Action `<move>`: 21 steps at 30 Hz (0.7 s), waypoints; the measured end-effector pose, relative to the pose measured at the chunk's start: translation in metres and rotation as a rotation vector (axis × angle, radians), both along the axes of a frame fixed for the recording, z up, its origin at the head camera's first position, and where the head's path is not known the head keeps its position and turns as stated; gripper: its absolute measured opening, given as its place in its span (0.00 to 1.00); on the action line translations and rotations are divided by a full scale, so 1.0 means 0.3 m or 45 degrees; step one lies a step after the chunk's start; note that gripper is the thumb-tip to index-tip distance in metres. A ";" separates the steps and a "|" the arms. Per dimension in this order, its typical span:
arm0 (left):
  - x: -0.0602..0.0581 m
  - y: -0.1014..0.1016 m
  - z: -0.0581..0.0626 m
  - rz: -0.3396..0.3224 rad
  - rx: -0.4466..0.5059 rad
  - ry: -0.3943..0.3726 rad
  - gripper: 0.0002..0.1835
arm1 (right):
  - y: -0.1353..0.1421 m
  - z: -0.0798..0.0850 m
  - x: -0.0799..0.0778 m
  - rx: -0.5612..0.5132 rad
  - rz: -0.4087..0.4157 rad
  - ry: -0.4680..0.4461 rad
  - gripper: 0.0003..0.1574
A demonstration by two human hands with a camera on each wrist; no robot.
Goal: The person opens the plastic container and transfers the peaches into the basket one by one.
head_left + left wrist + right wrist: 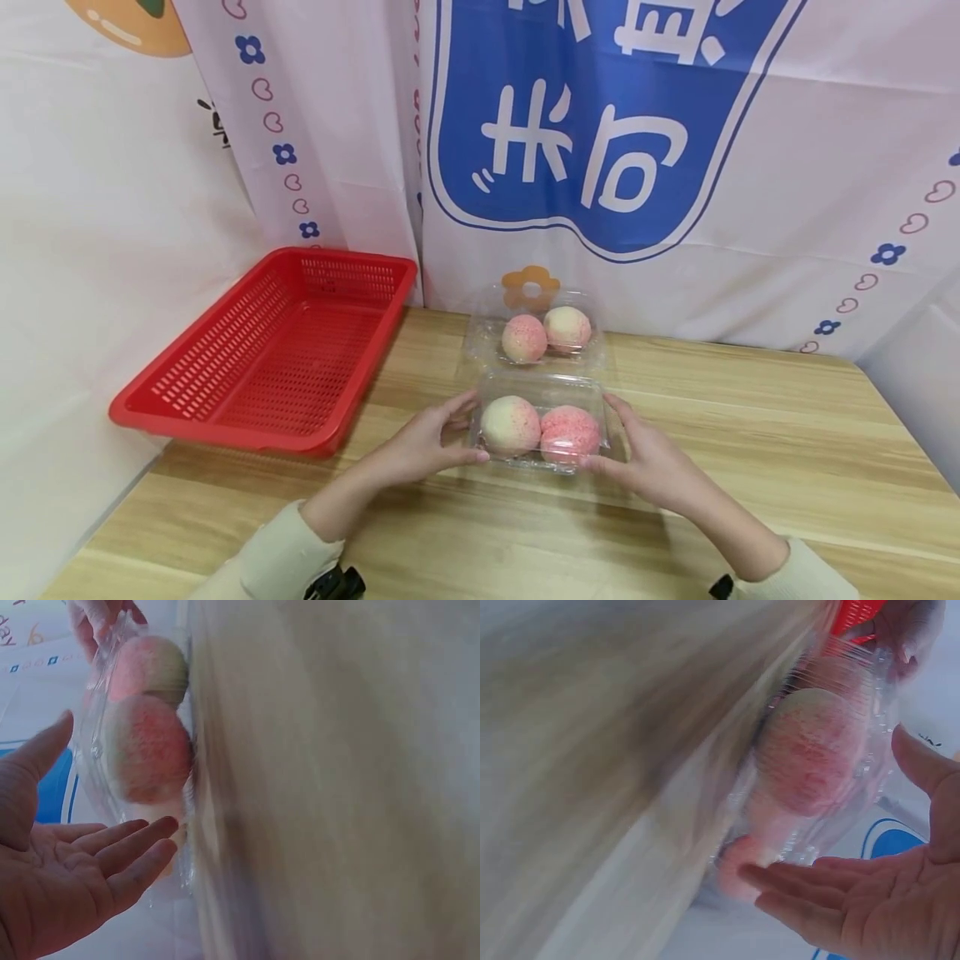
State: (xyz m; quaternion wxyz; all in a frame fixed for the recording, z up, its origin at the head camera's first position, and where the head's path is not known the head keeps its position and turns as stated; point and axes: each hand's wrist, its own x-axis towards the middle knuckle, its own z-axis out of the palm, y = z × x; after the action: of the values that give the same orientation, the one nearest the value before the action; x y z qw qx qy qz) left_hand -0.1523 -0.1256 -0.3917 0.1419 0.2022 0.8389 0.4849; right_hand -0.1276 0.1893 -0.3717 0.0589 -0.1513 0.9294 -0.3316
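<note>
A clear plastic box (538, 467) with two peach-like balls, one mostly cream (510, 427) and one pink (570, 435), sits on the wooden table. My left hand (431, 442) is at its left end, thumb and fingers spread apart. At the right end is my right hand (645, 458), its thumb near the front corner. In both wrist views the fingers of the nearer hand, left (67, 862) and right (870, 892), look extended rather than curled; whether they touch the plastic is hard to tell. Directly behind stands a second clear box (480, 333) with two similar balls.
A red plastic basket (360, 379) with slotted sides stands at the left on the wooden table (750, 417). Behind the table hangs a white printed cloth (787, 167) with a blue sign pattern; the rear box stands close to it.
</note>
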 end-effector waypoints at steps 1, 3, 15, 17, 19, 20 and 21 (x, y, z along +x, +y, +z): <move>-0.001 -0.006 0.003 -0.022 -0.007 0.001 0.48 | -0.003 0.007 0.002 0.002 -0.004 0.024 0.62; -0.007 -0.021 0.008 -0.059 -0.007 -0.006 0.48 | -0.009 0.021 0.002 -0.015 -0.009 0.067 0.60; -0.045 -0.058 0.008 -0.013 0.093 -0.078 0.28 | -0.111 0.067 -0.024 -0.218 0.007 0.258 0.38; -0.049 -0.056 0.006 0.003 0.109 -0.108 0.28 | -0.135 0.066 -0.031 -0.238 0.035 0.263 0.37; -0.054 -0.052 0.004 0.005 0.111 -0.110 0.28 | -0.159 0.065 -0.037 -0.251 0.067 0.263 0.37; -0.056 -0.050 0.003 0.006 0.112 -0.108 0.27 | -0.171 0.064 -0.039 -0.257 0.085 0.265 0.37; -0.058 -0.049 0.002 0.005 0.108 -0.101 0.27 | -0.184 0.064 -0.041 -0.261 0.103 0.265 0.37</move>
State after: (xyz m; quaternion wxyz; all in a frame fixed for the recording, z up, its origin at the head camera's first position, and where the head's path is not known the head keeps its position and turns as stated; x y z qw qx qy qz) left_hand -0.1698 -0.1402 -0.3909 0.1655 0.1871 0.8116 0.5281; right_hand -0.1400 0.1342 -0.3525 -0.0403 -0.2273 0.8849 -0.4045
